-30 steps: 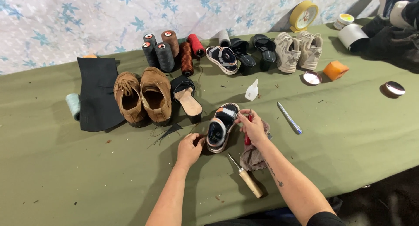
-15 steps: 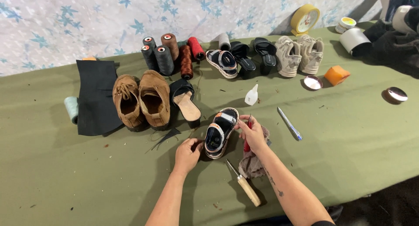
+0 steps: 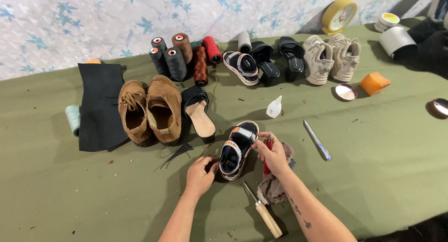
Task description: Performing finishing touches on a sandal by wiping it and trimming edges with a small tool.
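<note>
Two hands reach out over the green table, and we hold a small sandal between them. Our left hand curls around the heel end of the sandal, with the fingers bent and pressed against it, and the arm comes up straight from the bottom of the view. Our right hand sits at the sandal's right side, near the white strap. Its fingers are pinched shut on a thin red tool that points up and down, and the arm slants in from the lower right. Under that hand lies a crumpled rag, and a knife with a wooden handle rests just below it. The sandal lies on the table in front of us, near the middle. Just past it we see a black sandal with a tan sole and a pair of brown shoes. A small white glue bottle stands a little further away.
</note>
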